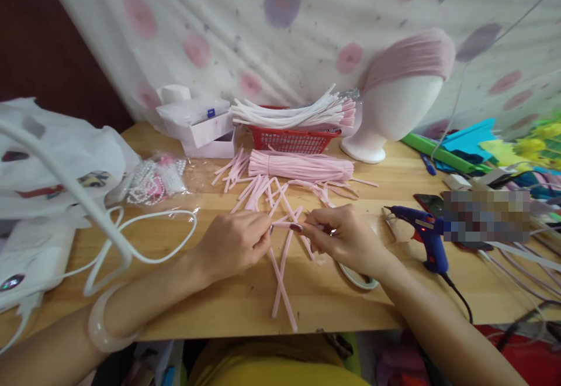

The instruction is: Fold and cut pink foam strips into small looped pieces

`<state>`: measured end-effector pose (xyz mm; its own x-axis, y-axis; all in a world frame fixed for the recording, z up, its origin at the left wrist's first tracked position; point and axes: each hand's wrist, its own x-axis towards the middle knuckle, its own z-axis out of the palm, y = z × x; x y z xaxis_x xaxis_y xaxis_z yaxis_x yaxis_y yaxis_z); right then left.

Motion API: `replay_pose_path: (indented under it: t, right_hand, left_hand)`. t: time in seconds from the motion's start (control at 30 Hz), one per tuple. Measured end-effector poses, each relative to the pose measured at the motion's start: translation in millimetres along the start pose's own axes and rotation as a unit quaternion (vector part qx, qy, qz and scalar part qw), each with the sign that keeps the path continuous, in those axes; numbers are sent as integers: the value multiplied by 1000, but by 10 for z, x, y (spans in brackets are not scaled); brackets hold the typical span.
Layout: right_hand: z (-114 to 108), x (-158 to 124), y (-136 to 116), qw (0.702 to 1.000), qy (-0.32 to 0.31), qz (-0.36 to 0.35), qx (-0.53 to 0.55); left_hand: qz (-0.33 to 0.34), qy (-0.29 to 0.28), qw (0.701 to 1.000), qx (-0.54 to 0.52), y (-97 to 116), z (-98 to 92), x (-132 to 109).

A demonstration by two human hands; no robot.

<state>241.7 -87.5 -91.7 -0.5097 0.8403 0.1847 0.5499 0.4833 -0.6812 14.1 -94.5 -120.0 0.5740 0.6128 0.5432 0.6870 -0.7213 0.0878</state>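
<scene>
My left hand (234, 243) and my right hand (344, 237) meet above the wooden table (219, 298), both pinched on thin pink strips (283, 275) that trail down toward the table's front edge. The fingers of both hands are closed round the strips' upper ends. Loose pink strips (263, 190) lie scattered just behind my hands, and a tied bundle of pink strips (302, 166) lies behind those. A roll of tape (359, 278) rests under my right wrist.
A blue glue gun (423, 234) stands right of my hand, cord running off the edge. Behind are a red basket (291, 139) of white strips, a mannequin head (394, 111) with pink band, a white box (199, 126), bagged beads (155, 181) and a white cable (144, 240).
</scene>
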Motion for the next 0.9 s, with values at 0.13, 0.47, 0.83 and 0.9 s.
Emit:
replay_pose_path:
  t: [0.13,0.47,0.83,0.9]
  right_hand:
    - [-3,-38,-79,998,42,8,46]
    - [-49,40,49,982,52,-23,178]
    - [-53,75,70,947,-38,84,308]
    - [-38,75,72,950,-45,95,294]
  left_hand:
    - [77,64,992,78,0,-14,32]
    - [-293,-119,810,-494,-4,-68,31]
    - [-68,86,978,-175,-33,-34,-31]
    - [18,118,990,-72,-50,-12,-55]
